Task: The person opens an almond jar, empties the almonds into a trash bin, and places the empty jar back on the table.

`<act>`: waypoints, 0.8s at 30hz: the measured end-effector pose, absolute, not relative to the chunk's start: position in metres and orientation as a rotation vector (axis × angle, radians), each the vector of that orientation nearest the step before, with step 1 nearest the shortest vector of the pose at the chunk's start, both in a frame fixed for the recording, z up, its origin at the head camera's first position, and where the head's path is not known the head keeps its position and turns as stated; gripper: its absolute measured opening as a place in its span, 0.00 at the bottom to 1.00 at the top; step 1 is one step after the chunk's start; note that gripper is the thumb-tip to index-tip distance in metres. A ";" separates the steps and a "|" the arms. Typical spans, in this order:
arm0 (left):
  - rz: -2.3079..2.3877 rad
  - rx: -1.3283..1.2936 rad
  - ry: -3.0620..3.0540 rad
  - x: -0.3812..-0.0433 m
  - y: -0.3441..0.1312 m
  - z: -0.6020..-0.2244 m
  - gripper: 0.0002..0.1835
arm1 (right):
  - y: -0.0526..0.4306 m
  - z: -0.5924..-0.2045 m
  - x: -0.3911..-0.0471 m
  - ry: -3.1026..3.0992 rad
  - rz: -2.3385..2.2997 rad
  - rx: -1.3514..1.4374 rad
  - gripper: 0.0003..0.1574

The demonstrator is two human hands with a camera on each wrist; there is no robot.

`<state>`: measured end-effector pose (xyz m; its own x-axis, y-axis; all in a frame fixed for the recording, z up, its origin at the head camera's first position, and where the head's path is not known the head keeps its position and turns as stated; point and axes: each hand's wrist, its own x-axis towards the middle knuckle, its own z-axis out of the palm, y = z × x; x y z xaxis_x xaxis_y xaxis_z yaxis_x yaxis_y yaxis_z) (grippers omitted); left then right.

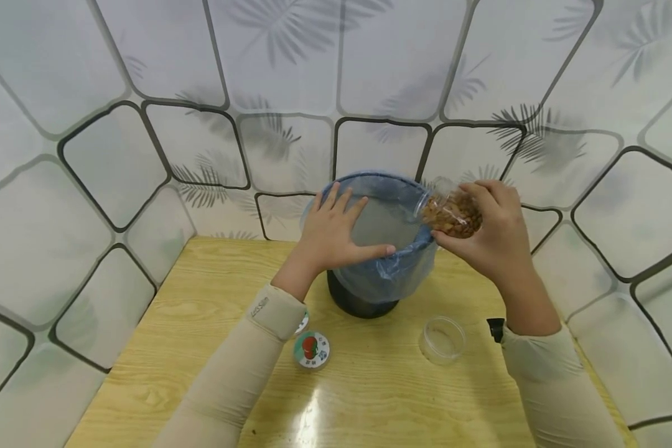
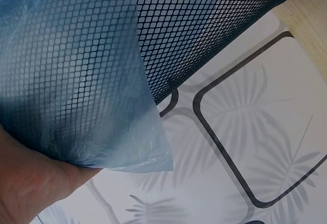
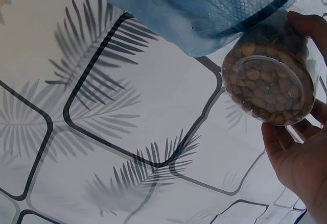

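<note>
A black mesh bin (image 1: 364,305), lined with a translucent blue plastic bag (image 1: 381,277), stands on the wooden table near the wall. My right hand (image 1: 498,233) grips a clear jar of brown nuts (image 1: 450,213) and tips it sideways, its mouth at the bin's right rim. In the right wrist view the jar's round base (image 3: 271,83) faces the camera, with nuts still inside. Fingers spread, my left hand (image 1: 333,236) lies over the bin's left rim, thumb stretched along the front. The left wrist view has the bag (image 2: 87,106) hanging over the mesh.
On the table (image 1: 201,336), a round clear plastic piece (image 1: 442,340) sits right of the bin. A round tub with a tomato picture (image 1: 312,350) stands in front, beside another partly behind my left sleeve. A patterned wall (image 1: 291,149) rises close behind.
</note>
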<state>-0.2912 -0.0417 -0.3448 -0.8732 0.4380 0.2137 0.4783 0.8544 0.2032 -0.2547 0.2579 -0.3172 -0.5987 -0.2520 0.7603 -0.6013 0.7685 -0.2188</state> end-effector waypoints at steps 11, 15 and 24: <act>-0.399 -0.715 -2.880 -0.291 -0.042 -0.344 0.61 | 0.259 -0.319 -0.258 -2.177 0.603 0.684 0.52; -0.396 -0.713 -2.872 -0.291 -0.042 -0.345 0.61 | 0.259 -0.319 -0.258 -2.161 0.599 0.712 0.51; -0.378 -0.709 -2.874 -0.291 -0.042 -0.345 0.61 | 0.259 -0.320 -0.257 -2.151 0.598 0.728 0.50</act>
<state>-0.2914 -0.0418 -0.3453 -0.8754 0.4351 0.2106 0.4747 0.8558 0.2053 -0.2570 0.2586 -0.3195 -0.5377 -0.3015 0.7874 -0.6648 0.7259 -0.1761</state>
